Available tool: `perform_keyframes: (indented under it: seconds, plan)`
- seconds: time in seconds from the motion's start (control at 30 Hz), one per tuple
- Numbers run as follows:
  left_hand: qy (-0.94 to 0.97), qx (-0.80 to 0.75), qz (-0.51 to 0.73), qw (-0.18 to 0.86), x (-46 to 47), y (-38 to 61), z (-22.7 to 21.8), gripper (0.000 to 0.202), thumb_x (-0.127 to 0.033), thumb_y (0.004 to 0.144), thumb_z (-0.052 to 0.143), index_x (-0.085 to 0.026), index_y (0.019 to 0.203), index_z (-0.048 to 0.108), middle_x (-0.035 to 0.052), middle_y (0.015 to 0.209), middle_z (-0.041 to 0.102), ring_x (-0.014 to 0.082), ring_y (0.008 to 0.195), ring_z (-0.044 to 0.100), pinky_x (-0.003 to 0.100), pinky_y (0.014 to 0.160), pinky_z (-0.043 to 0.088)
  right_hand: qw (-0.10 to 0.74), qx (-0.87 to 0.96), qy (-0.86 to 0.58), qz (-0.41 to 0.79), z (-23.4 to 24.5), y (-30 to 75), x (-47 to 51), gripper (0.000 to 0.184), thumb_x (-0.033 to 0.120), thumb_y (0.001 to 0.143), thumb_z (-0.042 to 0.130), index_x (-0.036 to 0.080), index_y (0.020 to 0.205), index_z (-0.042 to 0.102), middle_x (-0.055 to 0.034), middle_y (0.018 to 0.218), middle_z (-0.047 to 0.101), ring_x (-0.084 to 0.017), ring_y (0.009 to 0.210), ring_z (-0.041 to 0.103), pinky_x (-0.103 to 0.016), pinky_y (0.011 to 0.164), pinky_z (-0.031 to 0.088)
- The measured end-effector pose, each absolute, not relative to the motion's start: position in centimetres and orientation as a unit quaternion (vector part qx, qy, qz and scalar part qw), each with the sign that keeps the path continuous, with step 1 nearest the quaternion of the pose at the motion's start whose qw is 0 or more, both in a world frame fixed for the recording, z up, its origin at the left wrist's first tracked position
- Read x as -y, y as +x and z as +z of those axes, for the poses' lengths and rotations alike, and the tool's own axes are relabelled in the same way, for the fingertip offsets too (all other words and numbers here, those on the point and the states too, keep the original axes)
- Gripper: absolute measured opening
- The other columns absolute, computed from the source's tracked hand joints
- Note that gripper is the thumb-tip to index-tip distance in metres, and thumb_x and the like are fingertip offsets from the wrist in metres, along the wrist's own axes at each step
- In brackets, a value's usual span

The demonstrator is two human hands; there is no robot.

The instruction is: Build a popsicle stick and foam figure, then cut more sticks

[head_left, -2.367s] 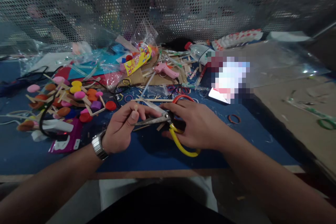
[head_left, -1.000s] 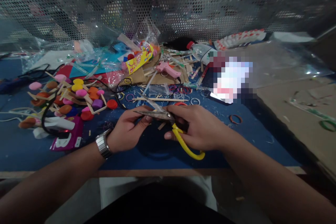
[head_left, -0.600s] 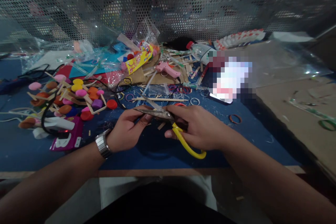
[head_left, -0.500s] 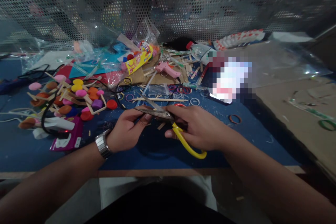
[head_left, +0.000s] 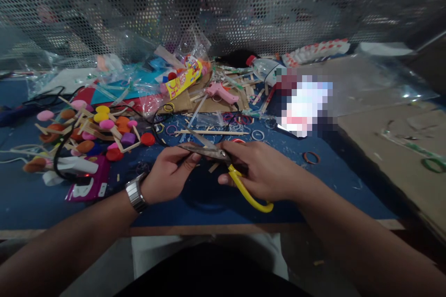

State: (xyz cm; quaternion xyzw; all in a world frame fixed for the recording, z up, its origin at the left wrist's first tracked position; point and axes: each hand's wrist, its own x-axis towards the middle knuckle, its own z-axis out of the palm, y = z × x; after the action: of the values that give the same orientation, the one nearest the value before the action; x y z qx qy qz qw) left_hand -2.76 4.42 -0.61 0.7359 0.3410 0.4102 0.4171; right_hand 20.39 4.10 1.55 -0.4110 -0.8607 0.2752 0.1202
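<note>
A pair of scissors (head_left: 246,186) with yellow handles is gripped in my right hand (head_left: 266,169), its blades parted and pointing left. My left hand (head_left: 171,171), with a metal watch (head_left: 136,194) on the wrist, is closed in a pinch beside the lower blade. Whatever sits between its thumb and fingers is too small or hidden to name. Thin wooden sticks (head_left: 223,132) lie on the blue tabletop just beyond the blades.
Left of my hands are stick pieces with coloured caps (head_left: 128,138) and a purple power strip (head_left: 91,188). Behind lie a pink glue gun (head_left: 222,93), its cord, a yellow packet (head_left: 184,79) and a plastic bottle (head_left: 266,69). A lit phone (head_left: 303,111) and cardboard (head_left: 393,162) are to the right.
Almost nothing differs. Both hands and the scissors hold nearly the same place, with the blades still parted.
</note>
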Motion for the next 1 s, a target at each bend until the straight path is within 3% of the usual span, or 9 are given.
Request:
perform_keyframes:
  seconds: [0.13,0.47,0.7,0.83,1.0]
  plan:
    - [0.747,-0.319,0.417,0.409,-4.47,-2.72,-0.51,0.033,-0.04,0.102,0.057,-0.018,0.082,0.073,0.0052,0.078,0.074,0.0159,0.069,0.067,0.026,0.067,0.055,0.139,0.865,-0.41,0.255,1.31,20.33,-3.97,0.05,0.068,0.093,0.054,0.019,0.106,0.057,-0.0011,0.07,0.06,-0.017,0.061,0.05,-0.029,0.059,0.026]
    - [0.749,-0.321,0.421,0.398,-4.54,-2.78,-1.08,0.026,-0.033,0.101,0.06,-0.02,0.086,0.077,0.0066,0.085,0.079,0.0178,0.078,0.073,0.028,0.077,0.06,0.119,0.862,-0.408,0.277,1.41,20.04,-3.83,0.04,0.061,0.096,0.05,0.021,0.098,0.052,-0.0017,0.072,0.059,-0.018,0.063,0.052,-0.03,0.059,0.026]
    - [0.729,-0.35,0.41,0.422,-4.5,-2.55,-0.94,0.034,-0.047,0.098,0.063,-0.02,0.086,0.08,0.0078,0.082,0.078,0.02,0.076,0.071,0.031,0.078,0.062,0.071,0.866,-0.423,0.257,1.69,19.85,-3.68,0.031,0.048,0.098,0.051,0.018,0.109,0.052,-0.0053,0.077,0.066,-0.021,0.065,0.058,-0.03,0.057,0.028]
    - [0.725,-0.355,0.403,0.431,-4.39,-2.46,-0.81,0.037,-0.049,0.098,0.063,-0.019,0.084,0.079,0.005,0.072,0.072,0.0186,0.069,0.066,0.031,0.074,0.06,0.068,0.866,-0.431,0.244,1.77,19.89,-3.54,0.028,0.044,0.098,0.054,0.018,0.11,0.053,-0.0061,0.075,0.068,-0.022,0.064,0.06,-0.03,0.056,0.029]
    - [0.729,-0.353,0.392,0.437,-4.27,-2.63,-0.79,0.04,-0.045,0.1,0.059,-0.019,0.074,0.074,-0.002,0.055,0.055,0.0134,0.053,0.052,0.03,0.072,0.055,0.068,0.865,-0.435,0.24,1.8,19.94,-3.46,0.028,0.044,0.098,0.055,0.018,0.107,0.054,-0.0071,0.078,0.071,-0.021,0.065,0.062,-0.029,0.056,0.03]
